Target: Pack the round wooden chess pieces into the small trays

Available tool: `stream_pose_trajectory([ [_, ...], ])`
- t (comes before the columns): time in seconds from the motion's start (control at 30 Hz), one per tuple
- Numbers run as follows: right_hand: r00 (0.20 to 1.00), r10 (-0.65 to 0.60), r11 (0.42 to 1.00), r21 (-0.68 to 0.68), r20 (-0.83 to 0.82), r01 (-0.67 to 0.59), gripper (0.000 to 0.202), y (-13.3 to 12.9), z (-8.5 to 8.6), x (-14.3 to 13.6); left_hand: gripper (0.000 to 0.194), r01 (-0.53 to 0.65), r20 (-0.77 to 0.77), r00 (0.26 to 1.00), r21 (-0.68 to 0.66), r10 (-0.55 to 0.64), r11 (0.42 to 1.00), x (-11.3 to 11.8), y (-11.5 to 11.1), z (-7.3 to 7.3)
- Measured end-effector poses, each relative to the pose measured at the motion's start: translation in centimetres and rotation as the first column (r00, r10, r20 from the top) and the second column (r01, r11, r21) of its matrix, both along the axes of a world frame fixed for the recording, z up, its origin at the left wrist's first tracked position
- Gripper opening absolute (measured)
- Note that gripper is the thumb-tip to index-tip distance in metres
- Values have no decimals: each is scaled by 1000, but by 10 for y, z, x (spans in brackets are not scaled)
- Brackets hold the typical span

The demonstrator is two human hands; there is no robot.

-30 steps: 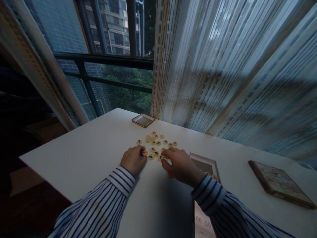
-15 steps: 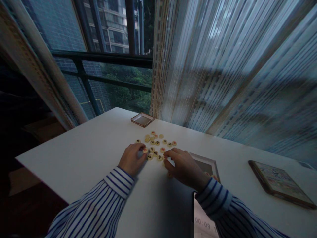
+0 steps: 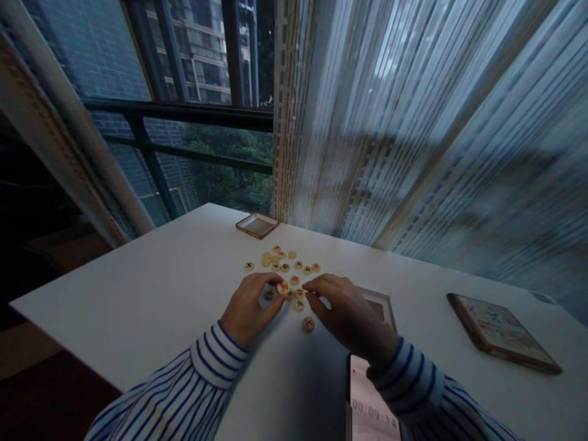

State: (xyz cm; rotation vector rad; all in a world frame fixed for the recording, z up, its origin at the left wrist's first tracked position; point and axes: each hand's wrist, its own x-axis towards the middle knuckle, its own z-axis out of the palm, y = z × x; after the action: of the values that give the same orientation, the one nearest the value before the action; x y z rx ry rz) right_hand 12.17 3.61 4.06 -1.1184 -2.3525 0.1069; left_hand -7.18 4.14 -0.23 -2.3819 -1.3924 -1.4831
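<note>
Pinched by its edge between thumb and fingertips of the left hand [image 3: 252, 309], one disc [image 3: 283, 287] shows its red character, over the near side of the group on the table [image 3: 138, 300]. The right hand [image 3: 349, 309] has thumb and forefinger drawn close together, just beside a red-marked piece [image 3: 299, 293]; whether they grip it, I cannot tell. This looks like the handling of single discs, one per hand; a clean shift of the held one would call for a light edge grip and enough lift to clear its neighbours. Being round, it has no long axis; its flat face points up and towards the wearer, slightly tilted. Nearer the wearer, apart from the rest, lies a lone piece [image 3: 308, 324]. Beyond the hands, loose pieces [image 3: 285, 267] lie scattered, some face-up in red or black, others blank. Farther out are an open tray [image 3: 248, 231] at the back, a second tray [image 3: 392, 309] partly behind the right wrist, a phone [image 3: 367, 395] beside the right sleeve, and a flat box [image 3: 505, 334] off to the right.
</note>
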Motion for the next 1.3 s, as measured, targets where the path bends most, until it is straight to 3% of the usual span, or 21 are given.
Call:
stream_pose_trajectory([
  [0.23, 993, 23, 1000, 0, -113, -23, 19, -7, -5, 11, 17, 77, 1, 997, 21, -77, 997, 17, -11, 13],
  [0.5, 924, 22, 987, -140, -382, -81, 16, -16, -3, 18, 24, 196, 152, 973, -156, -173, 968, 35, -23, 22],
  [0.63, 846, -80, 945, -309, -527, -104, 15, -25, -3, 29, 27, 345, 380, 897, -282, -226, 895, 47, -25, 19],
  [0.83, 645, -319, 806, -556, -694, -200, 21, -38, -8, 45, 28, 537, 584, 768, -362, -264, 762, 67, -28, 18],
  [0.93, 522, -399, 765, -588, -753, -263, 24, -43, -12, 51, 33, 544, 549, 785, -389, -288, 743, 75, -28, 19],
  [1.03, 462, -450, 745, -607, -764, -276, 23, -47, -15, 56, 31, 509, 423, 837, -370, -347, 777, 84, -28, 20],
  [1.17, 464, -441, 751, -599, -768, -277, 20, -51, -18, 65, 30, 469, 283, 875, -303, -392, 829, 93, -27, 18],
  [1.3, 482, -412, 784, -570, -774, -245, 20, -52, -17, 73, 30, 461, 233, 884, -281, -406, 842, 99, -23, 15],
])
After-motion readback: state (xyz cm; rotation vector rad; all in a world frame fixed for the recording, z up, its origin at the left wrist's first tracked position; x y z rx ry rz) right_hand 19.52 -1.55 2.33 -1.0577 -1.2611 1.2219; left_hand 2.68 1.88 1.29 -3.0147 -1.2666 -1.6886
